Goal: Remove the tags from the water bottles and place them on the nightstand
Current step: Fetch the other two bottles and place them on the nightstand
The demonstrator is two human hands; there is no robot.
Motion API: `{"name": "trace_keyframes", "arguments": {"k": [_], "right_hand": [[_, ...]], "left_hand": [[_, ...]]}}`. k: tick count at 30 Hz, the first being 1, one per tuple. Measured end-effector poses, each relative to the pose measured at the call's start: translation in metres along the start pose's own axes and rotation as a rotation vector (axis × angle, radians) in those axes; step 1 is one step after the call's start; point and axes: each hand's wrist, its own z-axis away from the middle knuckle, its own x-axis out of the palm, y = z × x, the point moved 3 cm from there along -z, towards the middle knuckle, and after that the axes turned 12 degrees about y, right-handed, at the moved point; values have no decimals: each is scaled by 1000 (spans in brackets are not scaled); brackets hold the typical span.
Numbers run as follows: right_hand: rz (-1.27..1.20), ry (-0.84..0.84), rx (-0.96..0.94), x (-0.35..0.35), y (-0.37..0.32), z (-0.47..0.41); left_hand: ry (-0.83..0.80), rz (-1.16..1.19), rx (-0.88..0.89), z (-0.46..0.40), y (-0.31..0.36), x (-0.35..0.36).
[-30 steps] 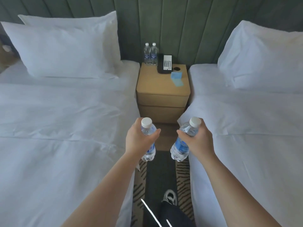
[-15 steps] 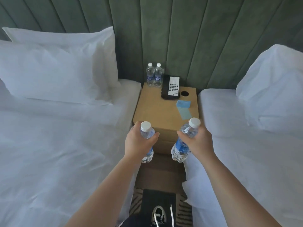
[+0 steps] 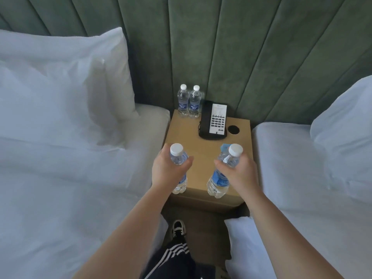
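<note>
Your left hand wraps fingers and thumb round one water bottle; your right hand grips second bottle. Both held upright above nightstand.

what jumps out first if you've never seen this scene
Two bare hands in the foreground, each gripping a capped water bottle: the left hand holds the left bottle, the right hand the right bottle, over the wooden nightstand between two white beds. At its back stand two more bottles beside a black telephone.
</note>
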Motion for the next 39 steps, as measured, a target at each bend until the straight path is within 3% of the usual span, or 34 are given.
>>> {"name": "trace_keyframes", "arguments": {"k": [8,22,30,39], "right_hand": [[-4,-53,79,92,12,-105],[-36,-49,-41,244,52,-242],[-58,-63,-105,292,75,-299],[-61,-100,-139,316,86,-313]], "left_hand": [[-41,-28,-70,-126,-22,59],[-47,-20,-101,-270,-90,170],[-73,-7,-42,-336,-115,217],[-140,92,15,-355,-132,228]]}}
